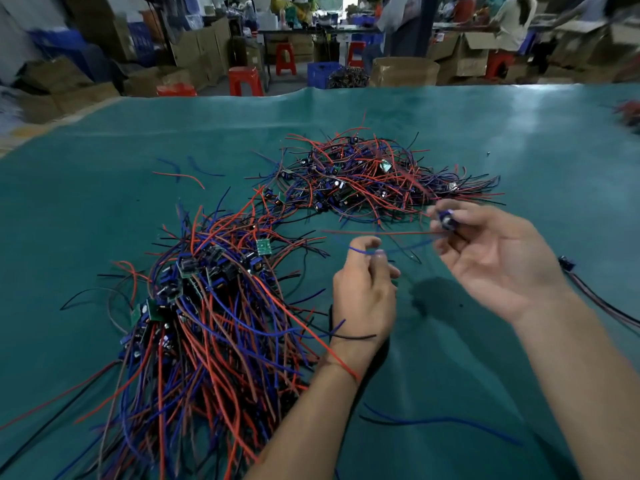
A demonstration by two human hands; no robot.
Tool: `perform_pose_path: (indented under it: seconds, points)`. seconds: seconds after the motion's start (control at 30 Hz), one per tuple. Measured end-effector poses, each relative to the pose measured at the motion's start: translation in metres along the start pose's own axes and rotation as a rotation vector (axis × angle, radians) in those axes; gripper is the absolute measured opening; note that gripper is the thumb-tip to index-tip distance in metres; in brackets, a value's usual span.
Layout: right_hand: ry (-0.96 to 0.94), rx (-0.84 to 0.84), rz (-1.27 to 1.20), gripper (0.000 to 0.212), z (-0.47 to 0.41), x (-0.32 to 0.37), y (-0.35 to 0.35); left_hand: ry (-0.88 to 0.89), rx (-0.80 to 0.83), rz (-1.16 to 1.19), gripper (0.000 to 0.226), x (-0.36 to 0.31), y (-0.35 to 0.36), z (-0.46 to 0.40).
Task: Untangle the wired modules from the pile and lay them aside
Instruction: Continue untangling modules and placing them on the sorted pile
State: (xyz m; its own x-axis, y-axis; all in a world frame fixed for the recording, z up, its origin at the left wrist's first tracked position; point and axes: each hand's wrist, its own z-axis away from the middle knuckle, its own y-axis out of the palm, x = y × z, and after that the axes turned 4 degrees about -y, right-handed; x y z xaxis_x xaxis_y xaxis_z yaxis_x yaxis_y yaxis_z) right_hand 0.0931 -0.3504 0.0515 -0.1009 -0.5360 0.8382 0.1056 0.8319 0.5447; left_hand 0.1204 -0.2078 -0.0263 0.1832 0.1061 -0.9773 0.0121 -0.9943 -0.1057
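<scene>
The right hand (pixel 491 258) pinches a small blurred module (pixel 446 218) above the green table (pixel 485 133), its red and blue wires running left to the left hand (pixel 363 289), which pinches the blue wire (pixel 360 251). A tangled pile (pixel 363 178) lies far; a laid bundle (pixel 207 306) sits near left.

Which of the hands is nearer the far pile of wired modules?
Right. The right hand is just below the far pile's near edge; the left hand sits lower, nearer the person.
</scene>
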Motion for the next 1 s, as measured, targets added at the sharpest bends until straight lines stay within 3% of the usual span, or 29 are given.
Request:
perform_pose_path:
  seconds: [0.07, 0.23, 0.3, 0.47, 0.6, 0.73, 0.8, 0.87, 1.0]
  points:
    - [0.054, 0.011, -0.086, 0.025, 0.008, -0.003, -0.006, -0.014, 0.02, 0.025, 0.018, 0.0, 0.0, 0.001]
    - [-0.03, -0.074, 0.261, 0.028, 0.008, -0.029, 0.002, -0.081, 0.136, 0.178, 0.065, -0.008, -0.001, 0.003]
    - [-0.094, -0.1, 0.305, 0.025, 0.007, -0.035, 0.005, -0.056, 0.175, 0.169, 0.06, -0.01, -0.002, 0.004]
    - [-0.099, -0.182, 0.241, 0.021, 0.004, -0.036, 0.002, -0.051, 0.204, 0.082, 0.012, -0.01, -0.005, 0.004]
    - [-0.091, -0.225, 0.176, 0.015, 0.002, -0.036, 0.001, -0.014, 0.173, 0.016, 0.016, -0.011, -0.005, 0.005]
    - [-0.052, -0.24, 0.11, 0.039, 0.0, -0.034, -0.004, 0.021, 0.168, -0.025, 0.017, -0.012, -0.006, 0.005]
    - [-0.053, -0.215, 0.195, 0.035, -0.001, -0.034, -0.005, 0.03, 0.168, -0.056, 0.023, -0.011, -0.006, 0.004]
    - [-0.13, -0.259, 0.369, 0.017, -0.002, -0.035, -0.008, 0.033, 0.179, -0.072, 0.026, -0.009, -0.006, 0.003]
    - [-0.362, -0.418, 0.608, 0.02, -0.007, -0.032, -0.019, 0.045, 0.213, -0.093, 0.018, -0.008, -0.006, 0.005]
